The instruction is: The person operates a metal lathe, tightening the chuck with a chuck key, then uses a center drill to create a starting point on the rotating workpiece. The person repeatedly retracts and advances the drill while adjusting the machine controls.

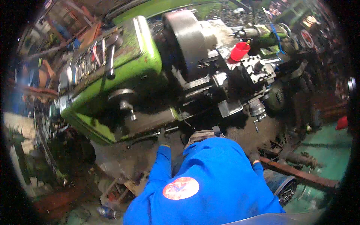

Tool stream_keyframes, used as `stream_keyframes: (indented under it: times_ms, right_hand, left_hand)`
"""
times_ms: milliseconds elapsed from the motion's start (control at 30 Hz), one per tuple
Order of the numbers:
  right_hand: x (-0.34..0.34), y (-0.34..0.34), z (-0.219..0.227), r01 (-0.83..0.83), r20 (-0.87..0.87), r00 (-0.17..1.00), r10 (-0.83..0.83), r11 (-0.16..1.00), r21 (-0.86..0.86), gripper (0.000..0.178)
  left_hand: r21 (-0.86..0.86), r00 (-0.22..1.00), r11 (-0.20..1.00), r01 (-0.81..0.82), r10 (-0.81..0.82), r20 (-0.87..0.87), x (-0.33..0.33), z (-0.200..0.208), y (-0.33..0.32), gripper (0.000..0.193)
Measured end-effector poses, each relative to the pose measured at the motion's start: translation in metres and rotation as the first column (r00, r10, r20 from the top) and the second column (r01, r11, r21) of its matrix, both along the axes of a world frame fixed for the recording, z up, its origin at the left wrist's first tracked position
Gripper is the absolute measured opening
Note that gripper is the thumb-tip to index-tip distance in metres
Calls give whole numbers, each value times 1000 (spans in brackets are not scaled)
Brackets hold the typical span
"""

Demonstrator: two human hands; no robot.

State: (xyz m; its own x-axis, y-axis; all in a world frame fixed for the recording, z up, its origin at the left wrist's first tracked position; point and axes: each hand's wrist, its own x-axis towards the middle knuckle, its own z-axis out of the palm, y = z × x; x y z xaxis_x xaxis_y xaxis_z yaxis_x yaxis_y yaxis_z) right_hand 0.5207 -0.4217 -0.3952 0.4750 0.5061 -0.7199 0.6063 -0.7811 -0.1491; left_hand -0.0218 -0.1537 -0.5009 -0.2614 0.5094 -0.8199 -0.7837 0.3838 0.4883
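Observation:
A large green lathe (146,63) stands before me, with a big grey round chuck (187,39). My left hand (162,136), in a dark glove, is at a thin metal lever (171,129) along the lathe's lower front edge. Its fingers look closed around the lever, though they are small and dark. My right hand (254,156) hangs low by my right side, away from the machine; its fingers are too dark to make out. To the right of the chuck, a red cup (240,51) sits near the tool post (258,67).
Wrenches and other hand tools (95,56) lie on top of the headstock. Crank handles (256,119) stick out toward me. A rusty steel beam (300,173) and a dark round drum (287,189) are close on my right. At the far left, another person (41,75) is partly visible.

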Motion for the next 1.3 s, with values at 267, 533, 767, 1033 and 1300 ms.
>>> stream_keyframes:
  times_ms: [267,533,767,1033,1300]
  right_hand:
    - [23,54,-4,59,24,998,-64,985,164,51]
    - [-10,44,-3,-151,7,989,151,989,-2,54]
    - [72,-51,-91,-476,100,878,467,873,105,53]
    - [42,12,-63,-225,181,957,227,974,-29,52]
    - [105,203,81,283,125,676,-726,413,866,42]
  left_hand:
    - [9,993,994,110,-110,44,6,-30,7,14]
    - [72,964,969,237,-225,-143,-10,-69,12,18]
    - [-620,-272,334,710,-683,-679,26,-64,8,78]
    - [-333,192,877,346,-413,-890,17,3,-24,60]
    - [142,-283,922,359,253,-925,71,321,84,39]
